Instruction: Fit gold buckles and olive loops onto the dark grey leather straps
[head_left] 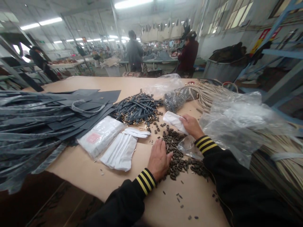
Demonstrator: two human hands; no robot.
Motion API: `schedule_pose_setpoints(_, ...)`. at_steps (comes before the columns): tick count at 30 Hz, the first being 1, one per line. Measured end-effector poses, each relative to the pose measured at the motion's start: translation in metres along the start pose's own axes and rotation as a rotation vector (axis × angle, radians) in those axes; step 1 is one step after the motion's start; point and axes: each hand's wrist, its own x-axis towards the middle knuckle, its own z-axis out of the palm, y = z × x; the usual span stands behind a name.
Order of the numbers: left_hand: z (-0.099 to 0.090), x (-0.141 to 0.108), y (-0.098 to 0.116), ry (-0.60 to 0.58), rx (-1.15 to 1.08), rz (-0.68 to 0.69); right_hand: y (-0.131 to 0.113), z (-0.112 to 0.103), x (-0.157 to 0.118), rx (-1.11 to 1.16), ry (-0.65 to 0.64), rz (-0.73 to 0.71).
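Note:
My right hand [192,126] grips the near end of a folded white cloth [174,120], its fingers closed round it. My left hand [158,159] lies with fingers stretched out and the thumb apart, at the left edge of a pile of small dark metal-looking pieces [174,145]; nothing shows in it. A small clear plastic bag [190,147] rests on the pile beside my right wrist. To the left of my left hand lies a stack of folded white cloths [121,150], next to a clear plastic packet with white contents [100,136].
Dark blue straps with gold buckles [138,108] are heaped beyond the pile. Grey-blue strips and panels [47,116] cover the table's left. Large clear plastic [239,123] and beige cords [210,91] lie at right. Two people [134,52] stand behind the table, another farther left.

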Motion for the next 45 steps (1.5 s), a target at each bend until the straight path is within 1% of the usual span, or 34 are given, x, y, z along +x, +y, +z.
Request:
schedule_pose_setpoints(1, -0.001, 0.014, 0.0, 0.06, 0.021, 0.006, 0.003, -0.006, 0.002, 0.016, 0.038, 0.026)
schedule_pose_setpoints(4, -0.005, 0.067, -0.01, 0.133, 0.15, -0.061, 0.007, -0.025, 0.005, 0.066, 0.12, 0.084)
schedule_pose_setpoints(6, -0.003, 0.096, -0.021, 0.142, 0.177, -0.09, 0.007, -0.036, 0.004, 0.102, 0.14, 0.104)
schedule_pose_setpoints(8, 0.005, 0.113, -0.032, 0.142, 0.205, -0.111, 0.005, -0.045, 0.0, 0.132, 0.13, 0.108)
schedule_pose_setpoints(9, 0.01, 0.115, -0.034, 0.135, 0.22, -0.114, 0.005, -0.048, -0.002, 0.144, 0.118, 0.106)
schedule_pose_setpoints(11, 0.022, 0.109, -0.033, 0.1, 0.247, -0.099, 0.003, -0.052, -0.006, 0.164, 0.091, 0.103)
schedule_pose_setpoints(13, 0.031, 0.094, -0.022, 0.034, 0.262, -0.057, 0.001, -0.051, -0.009, 0.192, 0.069, 0.106)
schedule_pose_setpoints(15, 0.032, 0.081, -0.007, -0.038, 0.273, -0.002, -0.001, -0.049, -0.01, 0.221, 0.051, 0.111)
schedule_pose_setpoints(17, 0.019, 0.076, 0.002, -0.072, 0.299, 0.03, -0.003, -0.047, -0.012, 0.237, 0.035, 0.111)
schedule_pose_setpoints(19, -0.005, 0.082, 0.001, -0.045, 0.368, -0.018, -0.005, -0.048, -0.013, 0.245, 0.021, 0.103)
schedule_pose_setpoints(21, -0.034, 0.094, -0.011, -0.006, 0.457, -0.118, -0.007, -0.052, -0.015, 0.261, 0.03, 0.101)
schedule_pose_setpoints(22, -0.045, 0.099, -0.019, -0.005, 0.493, -0.166, -0.008, -0.055, -0.015, 0.268, 0.044, 0.108)
schedule_pose_setpoints(24, -0.059, 0.103, -0.033, -0.03, 0.546, -0.225, -0.009, -0.06, -0.015, 0.275, 0.076, 0.134)
schedule_pose_setpoints(25, -0.06, 0.101, -0.037, -0.044, 0.566, -0.233, -0.01, -0.061, -0.015, 0.274, 0.083, 0.143)
schedule_pose_setpoints(26, -0.058, 0.096, -0.039, -0.057, 0.581, -0.23, -0.012, -0.062, -0.014, 0.274, 0.082, 0.144)
schedule_pose_setpoints(28, -0.046, 0.079, -0.035, -0.081, 0.598, -0.197, -0.015, -0.06, -0.012, 0.277, 0.067, 0.134)
schedule_pose_setpoints(32, -0.018, 0.041, -0.011, -0.134, 0.597, -0.075, -0.026, -0.051, -0.005, 0.293, 0.057, 0.129)
schedule_pose_setpoints(34, -0.011, 0.036, -0.002, -0.171, 0.589, -0.017, -0.033, -0.046, -0.001, 0.308, 0.062, 0.128)
schedule_pose_setpoints(35, -0.011, 0.04, -0.001, -0.186, 0.59, 0.002, -0.036, -0.045, 0.001, 0.316, 0.065, 0.127)
schedule_pose_setpoints(37, -0.015, 0.059, -0.005, -0.199, 0.614, 0.013, -0.04, -0.044, 0.002, 0.327, 0.071, 0.124)
schedule_pose_setpoints(40, -0.026, 0.102, -0.021, -0.188, 0.69, -0.016, -0.041, -0.043, -0.001, 0.329, 0.075, 0.123)
schedule_pose_setpoints(42, -0.029, 0.126, -0.033, -0.175, 0.745, -0.049, -0.038, -0.041, -0.006, 0.323, 0.065, 0.124)
schedule_pose_setpoints(43, -0.03, 0.135, -0.038, -0.166, 0.77, -0.062, -0.036, -0.04, -0.009, 0.319, 0.057, 0.125)
schedule_pose_setpoints(45, -0.028, 0.143, -0.046, -0.151, 0.813, -0.074, -0.031, -0.036, -0.013, 0.313, 0.039, 0.127)
